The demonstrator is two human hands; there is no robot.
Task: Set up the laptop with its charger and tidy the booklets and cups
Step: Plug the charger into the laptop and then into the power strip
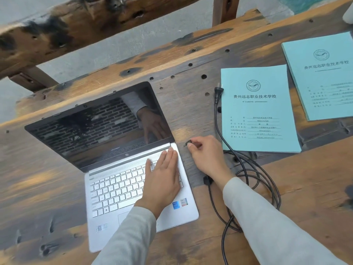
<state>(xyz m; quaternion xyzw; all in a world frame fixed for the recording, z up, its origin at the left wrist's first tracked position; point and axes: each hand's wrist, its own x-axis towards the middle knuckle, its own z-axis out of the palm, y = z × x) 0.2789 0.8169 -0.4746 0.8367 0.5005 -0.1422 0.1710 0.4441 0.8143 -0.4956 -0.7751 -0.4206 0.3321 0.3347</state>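
Left hand (162, 180): lies flat and open, palm down, on the right part of the laptop's keyboard, fingers stretched toward the hinge corner
Right hand (207, 157): curled, with thumb and forefinger pinching the charger's small plug, wrist resting over the coiled cable
Laptop (122, 169): silver, lid open, screen dark and reflecting a brick wall and a hand; it sits under the left hand and just to the left of the right hand
Charger plug (188, 144): small black barrel tip held at the right hand's fingertips, pointing toward the laptop's right edge near the hinge, close to it but apart
Charger cable (254, 180): black, looped loosely on the table beneath and to the right of the right forearm, one strand running off the near edge of view
Wall plug (218, 92): black pronged end of the cable, lying on the wood beyond the right hand, just beside the near booklet's left edge
Near booklet (257, 109): pale teal, printed cover, flat on the table beyond and right of the right hand; the cable crosses its lower left corner
Far booklet (322, 77): same teal cover, further right, tilted, well apart from both hands
Table (57, 188): rough, dark-stained wood with round holes, under everything
Sleeves: light grey on both forearms
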